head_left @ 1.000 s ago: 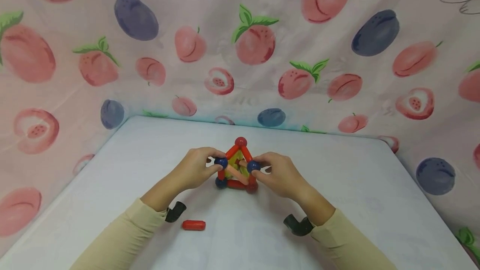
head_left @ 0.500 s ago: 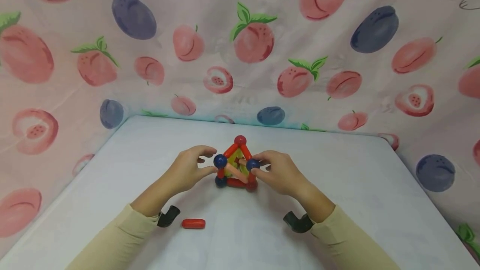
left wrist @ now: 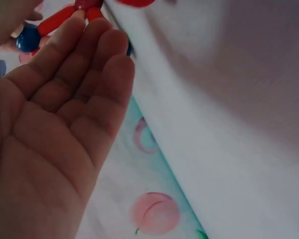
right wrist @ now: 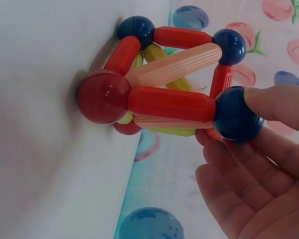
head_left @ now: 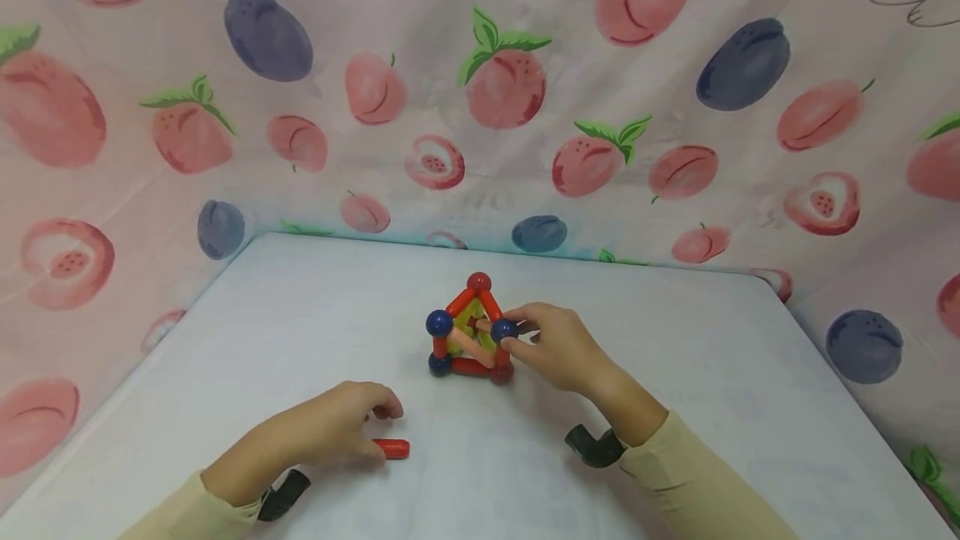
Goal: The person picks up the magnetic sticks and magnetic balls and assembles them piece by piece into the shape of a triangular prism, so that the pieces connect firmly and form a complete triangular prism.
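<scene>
A house-shaped frame of rods and balls stands on the table, built from red rods [right wrist: 172,105], a peach rod [right wrist: 177,64], yellow rods, and red and blue balls. My right hand [head_left: 558,348] pinches the blue ball [right wrist: 237,114] at its upper right corner between thumb and fingers. Lower left, my left hand [head_left: 330,427] hovers at a loose red rod [head_left: 393,448], thumb overlapping its left end; whether they touch I cannot tell. In the left wrist view the fingers [left wrist: 114,74] are extended with nothing held between them. The opposite blue ball [head_left: 438,323] is untouched.
The white table [head_left: 675,373] meets a fruit-printed cloth [head_left: 465,107] hanging behind and at the sides. A black curved piece [head_left: 594,446] sits at the right wrist, another black piece [head_left: 285,496] at the left wrist.
My left hand has let go of the left blue ball and moved down and left to the loose red rod. The right hand still pinches its ball; the frame stands nearly still.
</scene>
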`<act>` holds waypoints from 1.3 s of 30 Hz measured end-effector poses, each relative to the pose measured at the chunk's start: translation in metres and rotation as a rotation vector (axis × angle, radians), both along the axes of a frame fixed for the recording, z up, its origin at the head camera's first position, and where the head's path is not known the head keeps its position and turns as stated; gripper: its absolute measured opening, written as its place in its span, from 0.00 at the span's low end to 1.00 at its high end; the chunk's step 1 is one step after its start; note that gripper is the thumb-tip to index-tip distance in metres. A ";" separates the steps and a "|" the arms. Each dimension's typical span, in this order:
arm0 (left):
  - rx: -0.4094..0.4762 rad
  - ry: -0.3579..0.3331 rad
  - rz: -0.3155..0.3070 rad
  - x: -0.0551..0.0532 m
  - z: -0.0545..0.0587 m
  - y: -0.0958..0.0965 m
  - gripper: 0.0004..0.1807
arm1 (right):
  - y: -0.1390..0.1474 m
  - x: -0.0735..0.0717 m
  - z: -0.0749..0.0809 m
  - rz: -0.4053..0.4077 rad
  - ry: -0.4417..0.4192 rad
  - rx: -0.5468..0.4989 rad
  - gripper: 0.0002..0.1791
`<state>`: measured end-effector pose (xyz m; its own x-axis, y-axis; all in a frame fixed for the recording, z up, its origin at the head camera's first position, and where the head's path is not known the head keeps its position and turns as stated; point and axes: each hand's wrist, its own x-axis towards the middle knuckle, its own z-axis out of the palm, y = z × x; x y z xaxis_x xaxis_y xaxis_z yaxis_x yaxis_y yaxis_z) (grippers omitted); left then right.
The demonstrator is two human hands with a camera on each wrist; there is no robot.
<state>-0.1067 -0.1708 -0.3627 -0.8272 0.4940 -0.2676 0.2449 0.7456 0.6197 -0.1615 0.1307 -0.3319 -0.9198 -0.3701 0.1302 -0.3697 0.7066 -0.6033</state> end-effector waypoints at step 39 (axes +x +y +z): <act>0.070 0.506 -0.101 -0.028 0.061 0.059 0.13 | 0.000 0.001 0.001 -0.008 -0.033 -0.028 0.18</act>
